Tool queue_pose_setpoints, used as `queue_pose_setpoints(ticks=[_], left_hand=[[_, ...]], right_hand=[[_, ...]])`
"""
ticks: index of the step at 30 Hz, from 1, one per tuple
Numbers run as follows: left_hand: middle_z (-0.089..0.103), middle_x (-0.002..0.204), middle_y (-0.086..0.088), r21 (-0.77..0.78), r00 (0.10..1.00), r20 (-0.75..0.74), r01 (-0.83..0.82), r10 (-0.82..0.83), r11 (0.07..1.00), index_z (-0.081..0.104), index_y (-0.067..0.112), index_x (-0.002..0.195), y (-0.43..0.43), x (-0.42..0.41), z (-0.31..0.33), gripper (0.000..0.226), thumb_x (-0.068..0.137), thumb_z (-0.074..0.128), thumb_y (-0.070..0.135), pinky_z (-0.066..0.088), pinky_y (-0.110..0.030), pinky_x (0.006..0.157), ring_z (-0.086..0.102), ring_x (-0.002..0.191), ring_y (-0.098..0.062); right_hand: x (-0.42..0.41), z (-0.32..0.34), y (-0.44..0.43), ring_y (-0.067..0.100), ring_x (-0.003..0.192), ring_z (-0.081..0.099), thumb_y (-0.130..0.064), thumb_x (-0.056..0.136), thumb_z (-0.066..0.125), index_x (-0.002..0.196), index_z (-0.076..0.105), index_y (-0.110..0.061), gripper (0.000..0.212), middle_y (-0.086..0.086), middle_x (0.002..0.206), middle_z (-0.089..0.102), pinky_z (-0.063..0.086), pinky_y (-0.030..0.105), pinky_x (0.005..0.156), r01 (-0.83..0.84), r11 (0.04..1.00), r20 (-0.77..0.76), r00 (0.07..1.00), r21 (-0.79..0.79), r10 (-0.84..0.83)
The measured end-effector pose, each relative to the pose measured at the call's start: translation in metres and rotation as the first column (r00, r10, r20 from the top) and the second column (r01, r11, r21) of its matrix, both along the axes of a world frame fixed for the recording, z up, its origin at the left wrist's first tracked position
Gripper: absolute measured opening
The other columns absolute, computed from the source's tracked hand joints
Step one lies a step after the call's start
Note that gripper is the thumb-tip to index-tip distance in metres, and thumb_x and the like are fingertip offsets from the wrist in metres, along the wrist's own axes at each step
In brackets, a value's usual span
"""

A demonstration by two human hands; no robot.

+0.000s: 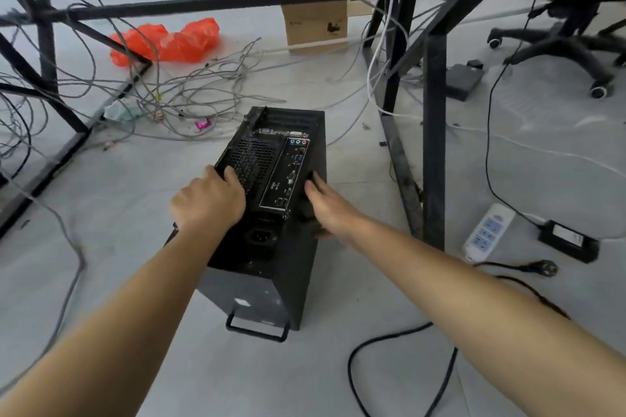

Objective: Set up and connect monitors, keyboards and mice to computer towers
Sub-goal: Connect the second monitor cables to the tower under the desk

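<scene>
A black computer tower stands on the grey floor at centre, its rear panel with ports and power socket turned up toward me. My left hand grips the panel's left edge, fingers curled over the vent grille. My right hand presses flat against the tower's right side, fingers straight. No cable is plugged into the rear panel.
Black desk frame legs rise to the right and left. Loose grey cables tangle on the floor behind, by an orange plastic bag and a cardboard box. A white power strip, a power brick and a black power cord lie right.
</scene>
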State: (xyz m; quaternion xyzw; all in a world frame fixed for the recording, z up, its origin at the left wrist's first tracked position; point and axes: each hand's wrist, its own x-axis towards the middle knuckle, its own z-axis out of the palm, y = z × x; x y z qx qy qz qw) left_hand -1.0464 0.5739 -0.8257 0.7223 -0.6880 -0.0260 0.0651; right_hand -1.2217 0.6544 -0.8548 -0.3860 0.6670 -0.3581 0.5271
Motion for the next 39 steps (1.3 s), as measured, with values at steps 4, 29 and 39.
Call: queue_pose_setpoints(ticks=[4, 29, 39], left_hand=[[0.056, 0.13, -0.023, 0.01, 0.996, -0.068, -0.054, 0.054, 0.999, 0.047, 0.002, 0.132, 0.009, -0.004, 0.0, 0.059, 0.105, 0.022, 0.047, 0.04, -0.047, 0.096, 0.053, 0.12, -0.043], [0.054, 0.066, 0.0, -0.019, 0.656, 0.104, 0.753, -0.748, 0.658, 0.042, 0.021, 0.067, 0.14, -0.268, -0.011, 0.052, 0.106, 0.018, 0.046, 0.042, -0.034, 0.062, 0.05, 0.059, -0.02], [0.055, 0.07, -0.003, 0.109, 0.685, 0.203, 0.695, -0.7, 0.711, 0.042, 0.02, 0.067, 0.134, -0.311, -0.042, 0.053, 0.107, 0.017, 0.045, 0.046, -0.036, 0.067, 0.055, 0.069, -0.027]], right_hand=[[-0.006, 0.0, 0.005, 0.027, 0.121, 0.057, -0.055, 0.102, 0.037, 0.153, 0.03, -0.039, 0.054, -0.002, 0.149, 0.046, 0.058, 0.045, 0.088, -0.039, 0.999, -0.028, 0.999, -0.003, 0.038], [-0.334, 0.007, 0.193, 0.027, 0.119, 0.057, -0.029, 0.1, 0.052, 0.127, 0.066, -0.017, 0.033, 0.009, 0.133, 0.061, 0.045, 0.032, 0.098, 0.13, 0.971, -0.755, 0.653, 0.199, 0.067], [-0.314, -0.059, 0.136, 0.033, 0.103, 0.064, -0.021, 0.097, 0.048, 0.106, 0.067, -0.009, 0.024, 0.012, 0.108, 0.066, 0.053, 0.035, 0.085, 0.005, 0.979, -0.651, 0.748, 0.203, 0.131]])
